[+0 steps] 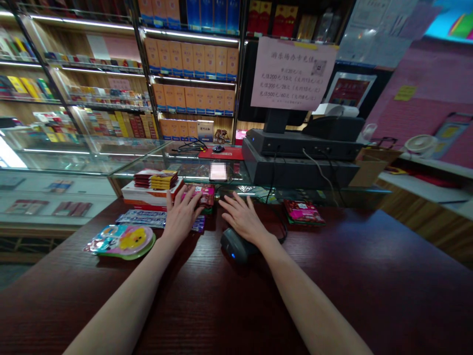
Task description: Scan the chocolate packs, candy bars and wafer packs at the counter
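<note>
My left hand (180,216) is stretched out with its fingers apart, over a pink packet (205,193) and some blue-and-white packets (142,217). Whether its fingertips press on the pink packet I cannot tell. My right hand (242,217) lies flat with spread fingers, just above or against a dark barcode scanner (236,247) with a small blue light. Left of my left hand, a colourful blister pack (123,240) with a yellow figure lies on the table. Red and yellow packets (155,179) are stacked on a white-and-orange box (136,195). Another pink packet (303,212) lies to the right.
A dark wooden table (207,305) is in front of me. Beyond it stand a glass counter (136,153), a computer mouse (219,148), and a cash register (295,162) with a paper sign (291,74) on its screen. Shelves of boxes (192,59) line the back.
</note>
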A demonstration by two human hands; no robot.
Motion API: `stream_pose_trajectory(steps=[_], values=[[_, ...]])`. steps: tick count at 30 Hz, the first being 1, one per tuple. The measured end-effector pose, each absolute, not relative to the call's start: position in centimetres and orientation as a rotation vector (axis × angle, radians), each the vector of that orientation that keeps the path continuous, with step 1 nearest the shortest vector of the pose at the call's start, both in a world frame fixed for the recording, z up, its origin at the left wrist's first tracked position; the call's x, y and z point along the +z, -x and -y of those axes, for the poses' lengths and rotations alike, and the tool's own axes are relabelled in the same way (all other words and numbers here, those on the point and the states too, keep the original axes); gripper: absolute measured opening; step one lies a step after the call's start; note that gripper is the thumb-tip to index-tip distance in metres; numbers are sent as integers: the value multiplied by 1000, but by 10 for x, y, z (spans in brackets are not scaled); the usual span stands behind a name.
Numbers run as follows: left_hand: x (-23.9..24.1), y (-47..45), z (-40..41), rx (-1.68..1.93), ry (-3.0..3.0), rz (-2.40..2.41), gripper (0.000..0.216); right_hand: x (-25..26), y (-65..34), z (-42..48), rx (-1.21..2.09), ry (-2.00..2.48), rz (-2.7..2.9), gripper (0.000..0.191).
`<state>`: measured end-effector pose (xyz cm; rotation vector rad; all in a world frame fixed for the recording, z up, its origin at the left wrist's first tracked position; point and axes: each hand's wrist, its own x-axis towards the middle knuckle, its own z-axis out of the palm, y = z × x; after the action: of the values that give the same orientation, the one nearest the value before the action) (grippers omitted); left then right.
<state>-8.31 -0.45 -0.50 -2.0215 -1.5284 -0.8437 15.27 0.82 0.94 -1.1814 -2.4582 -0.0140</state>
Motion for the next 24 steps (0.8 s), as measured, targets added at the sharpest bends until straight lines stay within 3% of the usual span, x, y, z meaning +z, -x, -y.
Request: stream_pose_trajectory(steps=[12,24], values=[[-4,78,10,-889,2067,1518,38,8,-150,-12,106,1186,2457,49],[-5,47,16,-982,2186,1367,36,7,-149,-16,503,1172,2279,52]])
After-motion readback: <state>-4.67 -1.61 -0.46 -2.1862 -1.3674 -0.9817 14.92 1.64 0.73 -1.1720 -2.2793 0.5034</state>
